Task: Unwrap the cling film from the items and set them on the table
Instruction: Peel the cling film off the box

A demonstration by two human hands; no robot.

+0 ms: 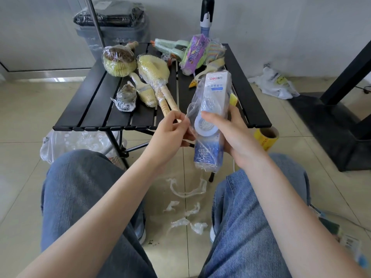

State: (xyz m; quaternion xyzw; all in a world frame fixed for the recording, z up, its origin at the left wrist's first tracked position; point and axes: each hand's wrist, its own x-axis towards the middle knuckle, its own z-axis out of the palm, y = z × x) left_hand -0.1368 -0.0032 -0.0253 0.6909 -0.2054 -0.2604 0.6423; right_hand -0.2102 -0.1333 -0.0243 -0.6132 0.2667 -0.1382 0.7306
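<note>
A small corner with pale walls and a tiled floor

A grey bin (pixel 112 25) lined with a black bag stands by the white wall (pixel 281 21); the beige tile floor (pixel 24 117) shines in soft daylight.

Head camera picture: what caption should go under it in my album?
Right hand holds a blue-and-white package while left hand pinches its cling film loose.

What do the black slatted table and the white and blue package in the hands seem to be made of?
Black slatted table: probably painted metal, given its smooth matt slats and thin folding legs. White and blue package: likely printed card with a clear plastic blister, glossy under thin clear cling film.
</note>
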